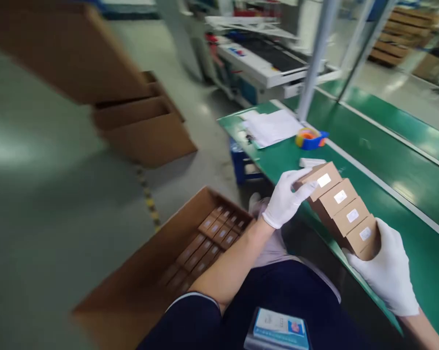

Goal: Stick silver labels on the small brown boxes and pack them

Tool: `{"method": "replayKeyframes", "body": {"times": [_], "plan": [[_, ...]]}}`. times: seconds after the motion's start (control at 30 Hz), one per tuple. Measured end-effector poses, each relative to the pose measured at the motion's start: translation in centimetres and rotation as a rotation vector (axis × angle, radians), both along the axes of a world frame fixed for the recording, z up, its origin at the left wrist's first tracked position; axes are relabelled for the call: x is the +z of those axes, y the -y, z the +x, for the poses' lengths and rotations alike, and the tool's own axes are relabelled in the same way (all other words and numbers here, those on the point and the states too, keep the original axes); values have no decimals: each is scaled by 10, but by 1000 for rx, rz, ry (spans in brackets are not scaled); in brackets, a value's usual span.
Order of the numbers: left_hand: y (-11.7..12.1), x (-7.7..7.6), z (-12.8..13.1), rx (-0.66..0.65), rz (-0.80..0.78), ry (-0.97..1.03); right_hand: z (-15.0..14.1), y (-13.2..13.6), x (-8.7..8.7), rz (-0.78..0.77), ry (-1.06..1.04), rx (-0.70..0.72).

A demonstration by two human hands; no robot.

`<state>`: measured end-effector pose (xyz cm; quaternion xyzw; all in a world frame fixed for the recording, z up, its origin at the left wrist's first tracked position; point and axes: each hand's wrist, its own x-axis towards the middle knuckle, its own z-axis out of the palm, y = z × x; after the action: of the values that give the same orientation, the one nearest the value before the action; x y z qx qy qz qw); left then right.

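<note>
Both my hands wear white gloves and grip a row of several small brown cardboard boxes [345, 209], squeezed together from its two ends. A white label shows on each box. My left hand [288, 197] closes on the far end box, thumb across its labelled face. At the near end, my right hand [389, 267] wraps round the last box. The row is held tilted over the edge of the green table [423, 262]. Below and left of my left arm stands an open large carton [131, 272], with rows of similar small labelled boxes [219, 228] inside.
On the table lie papers [272, 127], a blue and yellow tape dispenser [311, 138] and a small white item [311, 163]. A metal post [316, 63] rises from the table. Open cartons [146, 126] stand on the floor at left. A conveyor machine [263, 58] is behind.
</note>
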<state>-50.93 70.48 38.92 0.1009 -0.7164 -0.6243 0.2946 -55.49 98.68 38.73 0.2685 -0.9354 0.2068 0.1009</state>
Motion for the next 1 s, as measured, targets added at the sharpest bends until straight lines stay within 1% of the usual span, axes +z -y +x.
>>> {"method": "replayKeyframes", "body": {"times": [0.07,0.13,0.17,0.23,0.27,0.3,0.33,0.37,0.43,0.47,0.53,0.6,0.63,0.7,0.77,0.87,1.0], "plan": [[39,16,45,147,51,-62,7,64,-5,-101,8,162],[80,20,90,387,38,-62,24,139,-24,-177,91,360],[100,18,114,530,22,-36,38,176,-38,-220,145,450],[135,6,160,792,1,78,75,241,-73,-277,282,601],[149,-4,182,886,-6,168,96,266,-92,-295,375,671],[160,-16,203,950,-12,270,118,283,-111,-305,469,722],[167,-30,223,984,-12,375,138,294,-129,-297,555,743],[172,-45,240,994,-4,469,155,299,-145,-263,634,754],[175,-76,268,988,57,613,177,298,-168,-138,752,751],[175,-91,278,991,110,662,182,297,-176,-53,799,750],[174,-118,290,1022,234,728,182,300,-186,118,885,771],[174,-139,294,1068,338,776,180,315,-194,265,982,822],[175,-146,294,1079,369,804,180,325,-199,326,1028,852],[176,-155,292,1072,387,866,185,344,-209,432,1105,897],[175,-158,293,1028,363,916,194,354,-220,489,1138,911],[170,-159,301,938,341,919,200,349,-230,518,1110,869],[169,-157,317,867,350,932,194,333,-231,547,1074,804]]}}
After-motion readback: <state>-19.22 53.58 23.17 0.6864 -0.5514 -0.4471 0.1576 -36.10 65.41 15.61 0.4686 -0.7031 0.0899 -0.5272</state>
